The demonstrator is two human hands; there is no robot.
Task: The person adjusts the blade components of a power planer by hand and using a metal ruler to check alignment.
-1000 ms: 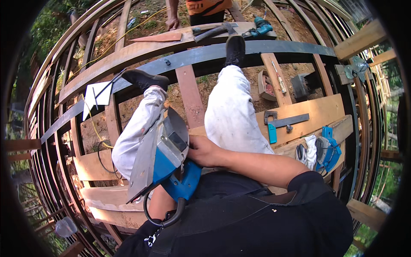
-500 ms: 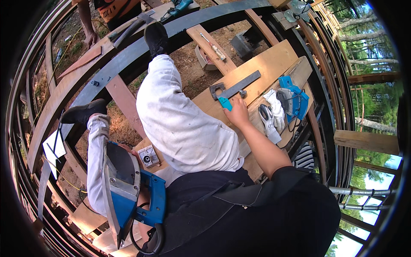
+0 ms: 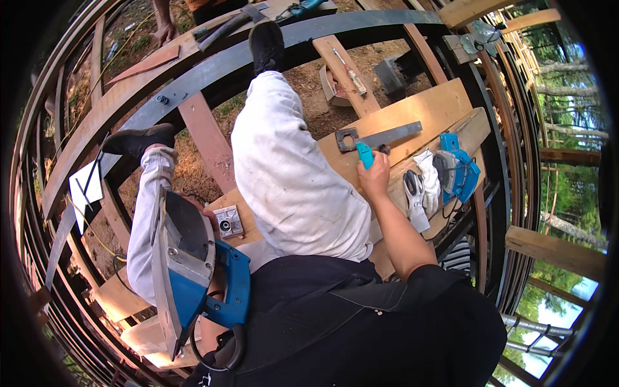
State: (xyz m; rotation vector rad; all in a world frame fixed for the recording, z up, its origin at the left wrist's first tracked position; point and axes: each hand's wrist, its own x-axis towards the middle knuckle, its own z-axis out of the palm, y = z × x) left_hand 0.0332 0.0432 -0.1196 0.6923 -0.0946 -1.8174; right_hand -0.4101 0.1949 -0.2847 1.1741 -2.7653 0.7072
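My right hand (image 3: 374, 179) is closed around a small teal tool (image 3: 365, 155), whose flat end points away from me. Just beyond it, on the light planks (image 3: 425, 109), lie a dark metal piece with a round hole (image 3: 347, 140) and a flat steel bar (image 3: 394, 133). A dark knob-like part (image 3: 385, 149) is beside my fingers. At the left, a blue corded power tool (image 3: 229, 277) with a grey metal base plate rests against my lap. My left hand (image 3: 211, 218) shows only partly behind it, near a square metal part with a round centre (image 3: 227, 222); its fingers are mostly hidden.
White work gloves (image 3: 427, 173), black-handled scissors-like tool (image 3: 414, 187) and a second blue power tool (image 3: 456, 169) lie on the right planks. A hammer (image 3: 231, 27) lies far off, near another person's hand (image 3: 166, 32). Gaps between beams show the ground.
The view has shifted, so the scene sits further right. My right hand has turned the teal tool more upright. My left hand stays behind the blue power tool.
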